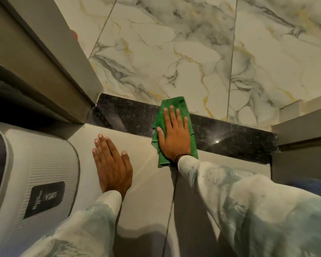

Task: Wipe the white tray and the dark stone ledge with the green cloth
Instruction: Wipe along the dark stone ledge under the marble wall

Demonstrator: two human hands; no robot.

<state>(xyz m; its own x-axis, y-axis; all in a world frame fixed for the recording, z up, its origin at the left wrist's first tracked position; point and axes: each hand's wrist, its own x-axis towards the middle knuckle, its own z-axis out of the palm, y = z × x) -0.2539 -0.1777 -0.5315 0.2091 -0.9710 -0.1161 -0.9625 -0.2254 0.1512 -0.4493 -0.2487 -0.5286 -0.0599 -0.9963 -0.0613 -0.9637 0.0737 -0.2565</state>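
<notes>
We press our flat, open right hand (174,134) on the green cloth (174,108), which lies across the dark speckled stone ledge (230,134). Our left hand (112,164) rests open on the pale flat surface (143,182). The ribbed white appliance (50,173) has a dark label (44,199), its writing not readable.

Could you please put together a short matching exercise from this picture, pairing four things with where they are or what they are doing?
Column one:
1. right hand
2. left hand
3. green cloth
4. dark stone ledge

Column two:
A. runs along the foot of the marbled wall tiles
B. lies pressed under a flat palm
C. rests bare and flat on the pale surface
D. presses down on the cloth, fingers spread

Pairs: 1-D, 2-C, 3-B, 4-A
</notes>
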